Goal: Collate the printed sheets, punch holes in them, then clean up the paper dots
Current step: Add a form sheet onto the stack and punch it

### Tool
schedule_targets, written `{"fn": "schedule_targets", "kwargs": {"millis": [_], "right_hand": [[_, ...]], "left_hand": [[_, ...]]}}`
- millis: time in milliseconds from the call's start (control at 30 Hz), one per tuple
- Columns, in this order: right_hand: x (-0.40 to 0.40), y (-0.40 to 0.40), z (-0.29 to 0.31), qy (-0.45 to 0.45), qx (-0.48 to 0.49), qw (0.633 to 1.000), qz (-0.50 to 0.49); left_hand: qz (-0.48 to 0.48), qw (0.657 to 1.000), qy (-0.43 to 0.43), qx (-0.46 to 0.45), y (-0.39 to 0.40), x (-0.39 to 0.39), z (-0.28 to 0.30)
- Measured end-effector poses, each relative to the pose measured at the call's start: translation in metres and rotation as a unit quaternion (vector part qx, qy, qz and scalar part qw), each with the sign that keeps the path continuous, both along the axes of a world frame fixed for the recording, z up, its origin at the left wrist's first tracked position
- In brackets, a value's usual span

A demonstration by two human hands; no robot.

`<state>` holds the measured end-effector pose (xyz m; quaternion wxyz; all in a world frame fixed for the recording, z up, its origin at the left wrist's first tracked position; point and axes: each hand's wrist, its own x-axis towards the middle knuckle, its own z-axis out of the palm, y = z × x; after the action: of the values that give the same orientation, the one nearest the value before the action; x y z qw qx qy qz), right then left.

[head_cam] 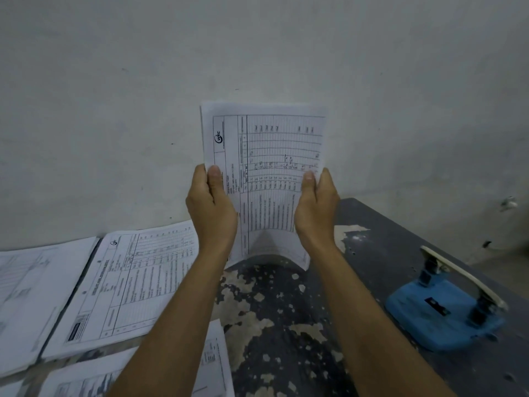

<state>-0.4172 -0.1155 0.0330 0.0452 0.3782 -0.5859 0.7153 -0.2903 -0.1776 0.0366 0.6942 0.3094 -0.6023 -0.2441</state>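
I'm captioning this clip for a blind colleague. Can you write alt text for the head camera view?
Two hands, left and right, hold a stack of printed sheets upright by its side edges, bottom edge on a worn table. More printed sheets lie at left; a blue hole punch sits at right.

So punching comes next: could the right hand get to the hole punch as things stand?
Probably not yet: the right hand grips the sheets together with the left hand. The punch sits unobstructed on the table to its right, once it lets go.
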Motion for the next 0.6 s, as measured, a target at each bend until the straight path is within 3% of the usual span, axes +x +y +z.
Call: {"fn": "schedule_targets", "kwargs": {"millis": [267,433,600], "right_hand": [[-0.014,0.01,0.015,-0.03,-0.051,0.998,0.038],[-0.016,0.012,0.019,-0.033,-0.059,0.997,0.034],[-0.018,0.023,0.033,-0.033,-0.066,0.997,0.034]], "left_hand": [[-0.1,0.993,-0.011,0.053,-0.011,0.012,0.021],[-0.096,0.992,-0.024,0.072,-0.01,0.004,0.021],[-0.074,0.996,-0.044,0.033,0.0,0.001,0.032]]}}
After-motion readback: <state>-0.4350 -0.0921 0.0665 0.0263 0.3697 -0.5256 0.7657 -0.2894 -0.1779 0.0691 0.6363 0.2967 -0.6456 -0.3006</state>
